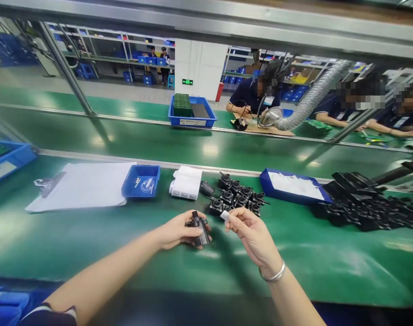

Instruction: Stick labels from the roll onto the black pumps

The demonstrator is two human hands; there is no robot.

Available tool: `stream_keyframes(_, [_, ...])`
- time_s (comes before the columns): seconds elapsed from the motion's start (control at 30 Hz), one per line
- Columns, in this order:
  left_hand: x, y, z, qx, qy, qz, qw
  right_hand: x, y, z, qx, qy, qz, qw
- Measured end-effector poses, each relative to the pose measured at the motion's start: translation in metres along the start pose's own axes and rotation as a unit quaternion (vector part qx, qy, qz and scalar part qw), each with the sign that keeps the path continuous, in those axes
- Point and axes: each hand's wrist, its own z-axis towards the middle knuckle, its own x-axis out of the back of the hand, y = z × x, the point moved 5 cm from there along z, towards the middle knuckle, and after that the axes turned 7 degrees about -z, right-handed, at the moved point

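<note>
Wrapped round a black plastic part (201, 236) with a short spout on top, my left hand (184, 232) is low over the green bench. My right hand (249, 231), with a bangle at its wrist, pinches a small white label (224, 216) just to the right of that part. Beyond both hands stands a cluster of similar black parts (240, 195). To the cluster's left is a roll of white labels (187, 182), with one more dark part (207, 187) lying between the two.
A blue tray (140, 196) with small bits overlaps a clipboard of paper (87, 190) on the left. At right are a blue box (265, 181) with white sheets and a heap of black parts (369, 208). Across the bench, co-workers sit near a flexible duct (315, 97).
</note>
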Motion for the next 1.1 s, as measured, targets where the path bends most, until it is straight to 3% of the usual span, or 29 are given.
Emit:
stream_keyframes(0.2, [0.014, 0.001, 0.007, -0.037, 0.062, -0.03, 0.997, -0.023, 0.011, -0.001, -0.055, -0.044, 0.022, 0.997])
stream_keyframes(0.37, [0.012, 0.001, 0.0, -0.045, 0.045, -0.085, 0.994, -0.037, 0.025, 0.002, -0.082, -0.058, 0.033, 0.994])
stream_keyframes(0.73, [0.005, -0.018, -0.002, -0.068, 0.056, -0.039, 0.995, -0.06, 0.037, -0.001, -0.097, -0.098, 0.096, 0.986])
stream_keyframes(1.1, [0.006, -0.021, -0.003, -0.054, 0.041, -0.037, 0.997, -0.064, 0.044, -0.001, -0.132, -0.107, 0.088, 0.982])
